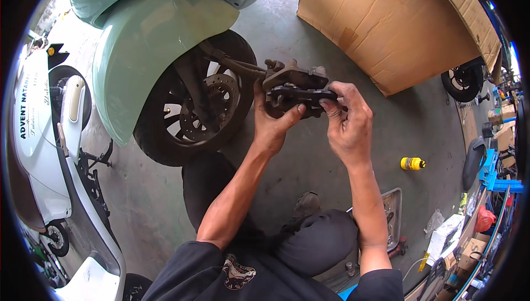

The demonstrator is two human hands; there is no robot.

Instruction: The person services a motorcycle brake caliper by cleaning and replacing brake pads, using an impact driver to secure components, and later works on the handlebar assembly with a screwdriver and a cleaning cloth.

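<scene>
Just right of the front wheel, a dark brake caliper is held aloft. The left hand, half curled, clasps its wheel-side end between thumb and forefinger; the right hand, fingers bent nearly closed, pinches the end farther from the wheel.

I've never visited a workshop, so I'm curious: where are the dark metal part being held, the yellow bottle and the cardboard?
Dark metal part [295, 77]: head view, middle of its body.
Yellow bottle [411, 163]: head view, its side.
Cardboard [381, 27]: head view, its broad face.
</scene>
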